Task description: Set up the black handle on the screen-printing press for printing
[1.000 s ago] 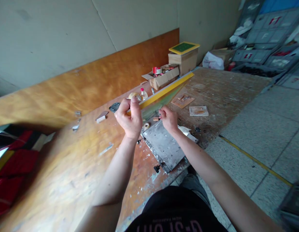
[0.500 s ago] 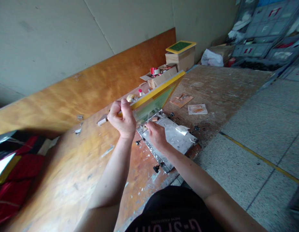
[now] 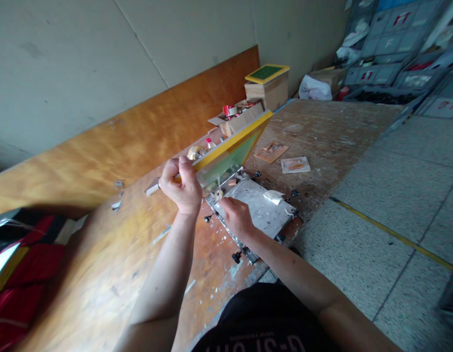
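My left hand is closed on the near end of a yellow screen-printing frame, holding it tilted up with its green mesh facing down. Under the frame lies a flat metal plate with black knobs along its edges. Over the left part of the plate, my right hand is closed with its fingers curled in; what it pinches, if anything, is hidden. A small pale ring is just beyond its fingers, at the plate's far left corner. A little brown block and a crumpled white scrap rest nearby.
Two small stained boards lie on the wooden table. Behind the frame are an open carton, a red-capped bottle and a box topped by another frame. Red bundles sit at left; grey crates stand at back right.
My right hand has drawn slightly back toward me from the plate's far left corner, and the pale ring now shows beyond it. My left hand still holds the frame raised.
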Motion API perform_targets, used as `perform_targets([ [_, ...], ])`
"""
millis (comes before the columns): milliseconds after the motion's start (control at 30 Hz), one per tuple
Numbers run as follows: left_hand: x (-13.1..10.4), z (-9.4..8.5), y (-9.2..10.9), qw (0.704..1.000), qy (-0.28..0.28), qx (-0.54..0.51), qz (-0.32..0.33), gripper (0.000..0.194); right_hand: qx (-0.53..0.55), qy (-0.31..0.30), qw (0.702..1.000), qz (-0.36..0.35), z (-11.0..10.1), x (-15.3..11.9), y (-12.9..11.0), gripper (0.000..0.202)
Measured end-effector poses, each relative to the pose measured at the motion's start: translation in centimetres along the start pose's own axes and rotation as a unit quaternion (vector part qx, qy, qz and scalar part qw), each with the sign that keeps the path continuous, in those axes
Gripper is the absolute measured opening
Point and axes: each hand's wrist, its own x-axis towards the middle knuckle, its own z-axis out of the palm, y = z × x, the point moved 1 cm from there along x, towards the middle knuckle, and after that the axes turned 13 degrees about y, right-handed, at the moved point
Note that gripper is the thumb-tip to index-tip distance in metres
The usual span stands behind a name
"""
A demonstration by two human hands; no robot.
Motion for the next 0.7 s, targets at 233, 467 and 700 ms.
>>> perform_targets([
  [233,0.0,-0.1,0.3,1.0,-0.002,-0.016,0.006,0.039,0.022,0.0,1.0,-0.014,-0.7,-0.1,1.3,0.025],
  [467,-1.5,-1.2,-2.1,0.997,-0.055,-0.059,0.018,0.064,0.135,0.021,0.979,0.149,-1.6,1.2,5.5,0.017],
  [700,-6.1,-0.4,-4.2,0.999,0.004,0.026,-0.047,0.108,0.06,0.03,0.996,0.066,-1.9,1.6,6.6,0.025],
])
